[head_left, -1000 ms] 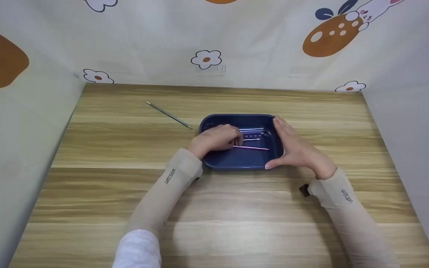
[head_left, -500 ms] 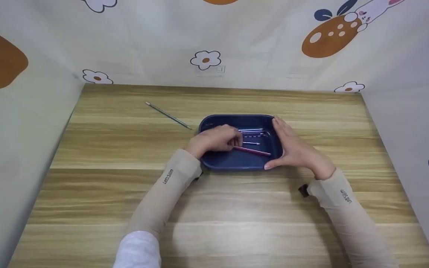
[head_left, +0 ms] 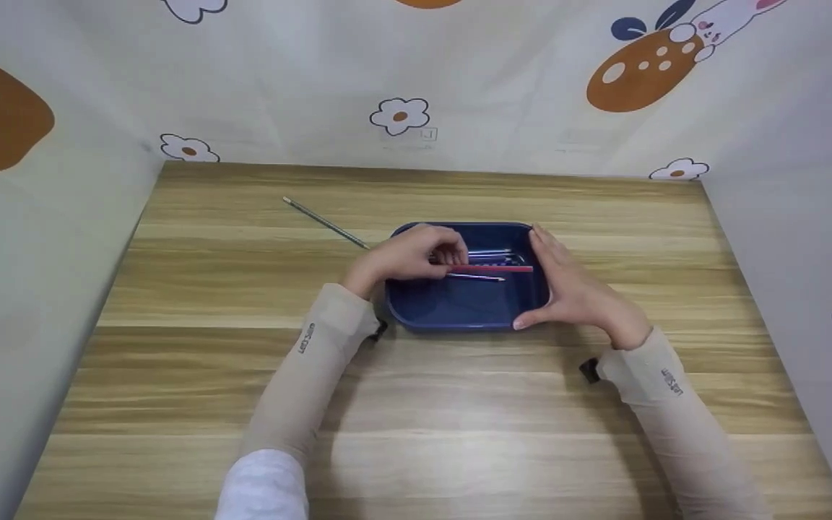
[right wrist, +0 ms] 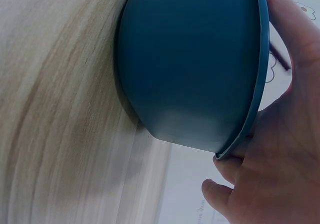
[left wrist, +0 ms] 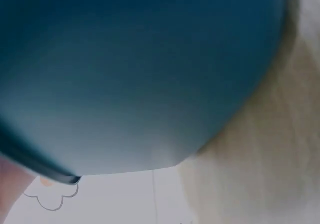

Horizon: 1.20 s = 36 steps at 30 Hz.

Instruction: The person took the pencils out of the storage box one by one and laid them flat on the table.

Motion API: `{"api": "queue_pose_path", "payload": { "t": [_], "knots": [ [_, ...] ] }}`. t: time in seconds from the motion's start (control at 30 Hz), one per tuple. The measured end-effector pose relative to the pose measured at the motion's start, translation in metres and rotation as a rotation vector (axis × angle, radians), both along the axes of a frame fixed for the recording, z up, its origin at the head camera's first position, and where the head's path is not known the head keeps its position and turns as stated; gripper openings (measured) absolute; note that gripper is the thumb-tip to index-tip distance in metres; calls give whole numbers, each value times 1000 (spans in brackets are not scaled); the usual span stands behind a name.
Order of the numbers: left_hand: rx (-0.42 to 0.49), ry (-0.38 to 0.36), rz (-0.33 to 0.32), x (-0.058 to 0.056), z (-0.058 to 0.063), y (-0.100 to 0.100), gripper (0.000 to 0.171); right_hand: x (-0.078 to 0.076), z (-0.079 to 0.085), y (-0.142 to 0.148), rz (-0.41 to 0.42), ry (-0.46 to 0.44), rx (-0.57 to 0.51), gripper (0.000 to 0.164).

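Observation:
My left hand (head_left: pixel 412 253) pinches a pinkish-red pencil (head_left: pixel 499 269) above the dark blue plastic box (head_left: pixel 459 314). The pencil lies nearly level, its free end pointing right. Beneath it, several thin pencils (head_left: pixel 484 279) rest inside the box, partly hidden by the hand. My right hand (head_left: pixel 578 292) spans the box's right end, thumb at the near corner and fingers at the far one. In the right wrist view those fingers grip the rim (right wrist: pixel 262 59). The left wrist view is mostly filled by the box's outer wall (left wrist: pixel 140 84), with the held pencil out of sight.
A greenish pencil (head_left: pixel 326 222) lies slantwise on the wood-grain table (head_left: pixel 192 289), left of the box, its near tip by my left hand. Printed cloth walls (head_left: pixel 300 87) enclose the table at the back and both sides.
My left hand has risen and shifted slightly back and left, lifting the reddish pencil off the box floor and turning it level. My right hand and the box stay put.

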<state>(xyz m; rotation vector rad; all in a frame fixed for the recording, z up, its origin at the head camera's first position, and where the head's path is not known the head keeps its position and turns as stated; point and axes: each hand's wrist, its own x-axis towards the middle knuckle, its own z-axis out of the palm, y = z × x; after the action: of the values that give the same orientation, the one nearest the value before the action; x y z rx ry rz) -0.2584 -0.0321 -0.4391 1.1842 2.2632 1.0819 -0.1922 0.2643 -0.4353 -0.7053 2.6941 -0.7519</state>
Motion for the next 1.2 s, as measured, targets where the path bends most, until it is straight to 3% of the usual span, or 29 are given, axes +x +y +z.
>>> {"api": "queue_pose_path", "payload": {
  "t": [0.23, 0.6, 0.9, 1.2],
  "knots": [
    [141, -96, 12, 4, 11, -9, 21, 0, 0, 0, -2, 1, 4, 140],
    [206, -88, 50, 11, 30, -32, 23, 0, 1, -1, -13, -8, 19, 140],
    [197, -72, 111, 14, 36, -66, 22, 1, 2, -2, -11, -10, 23, 140],
    [148, -45, 181, 18, 32, -107, 17, 1, 1, -1, -17, -9, 37, 141]
  ]
}}
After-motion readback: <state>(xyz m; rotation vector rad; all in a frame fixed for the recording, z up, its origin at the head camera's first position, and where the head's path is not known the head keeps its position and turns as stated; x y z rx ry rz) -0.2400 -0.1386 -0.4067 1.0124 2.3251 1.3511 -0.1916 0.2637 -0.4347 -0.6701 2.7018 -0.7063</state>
